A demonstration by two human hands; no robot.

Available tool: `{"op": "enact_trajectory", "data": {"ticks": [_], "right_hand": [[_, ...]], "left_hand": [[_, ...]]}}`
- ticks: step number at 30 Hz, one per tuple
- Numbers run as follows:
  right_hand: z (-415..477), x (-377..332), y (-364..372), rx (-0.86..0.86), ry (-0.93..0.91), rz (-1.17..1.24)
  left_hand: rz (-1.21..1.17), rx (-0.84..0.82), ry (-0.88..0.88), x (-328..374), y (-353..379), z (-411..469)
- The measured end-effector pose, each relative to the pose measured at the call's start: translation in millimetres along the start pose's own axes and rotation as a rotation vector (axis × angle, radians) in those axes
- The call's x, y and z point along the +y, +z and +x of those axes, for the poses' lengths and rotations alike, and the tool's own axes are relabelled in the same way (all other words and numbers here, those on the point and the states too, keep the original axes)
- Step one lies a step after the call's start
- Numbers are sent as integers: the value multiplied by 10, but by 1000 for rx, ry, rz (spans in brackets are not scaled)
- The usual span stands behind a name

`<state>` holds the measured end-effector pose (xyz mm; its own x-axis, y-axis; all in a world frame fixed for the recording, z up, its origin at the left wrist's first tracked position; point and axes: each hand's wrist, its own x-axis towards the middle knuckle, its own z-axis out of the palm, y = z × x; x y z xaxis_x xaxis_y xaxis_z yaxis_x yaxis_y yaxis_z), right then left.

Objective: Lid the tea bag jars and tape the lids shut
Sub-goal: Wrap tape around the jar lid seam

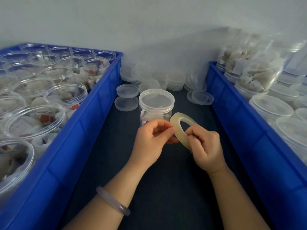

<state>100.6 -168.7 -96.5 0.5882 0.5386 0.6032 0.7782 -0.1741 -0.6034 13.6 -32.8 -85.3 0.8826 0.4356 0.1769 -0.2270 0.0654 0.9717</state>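
Between the two blue bins, on the dark bench (116, 163), you are holding a roll of clear tape (180, 130) just in front of a lidded jar (156, 107) of tea bags. Your right hand (206, 150) is gripping the roll, with its fingers (193, 140) curled through the ring and pinching the near side of it. Your left hand (149, 143) is touching the roll's left edge, its thumb and forefinger pressed together there, though whether they are pinching a loose tape end is too blurred to tell. A pale bangle (113, 201) is sitting on your left wrist. The jar is standing upright on the bench, just beyond your hands, with its lid on. Loose lids (127, 97) are lying and stacking up behind and beside it. The left bin (93, 123) is holding open jars of tea bags, and the right bin (249, 130) is holding jars with lids on and a clear bag of tea bags (254, 68).
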Motion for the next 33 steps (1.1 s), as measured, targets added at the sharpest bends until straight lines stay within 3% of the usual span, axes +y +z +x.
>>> {"op": "enact_trajectory", "data": {"ticks": [15, 22, 27, 30, 33], "right_hand": [[3, 14, 8, -52, 37, -14], [7, -45, -28, -31, 7, -11], [8, -44, -24, -73, 54, 2], [35, -54, -42, -164, 170, 17], [69, -32, -82, -225, 251, 21]], "left_hand": [[161, -40, -59, 29, -57, 16], [256, 65, 98, 21, -52, -12], [555, 64, 227, -36, -36, -45], [623, 4, 124, 1, -40, -30], [348, -180, -54, 97, -30, -34]]}}
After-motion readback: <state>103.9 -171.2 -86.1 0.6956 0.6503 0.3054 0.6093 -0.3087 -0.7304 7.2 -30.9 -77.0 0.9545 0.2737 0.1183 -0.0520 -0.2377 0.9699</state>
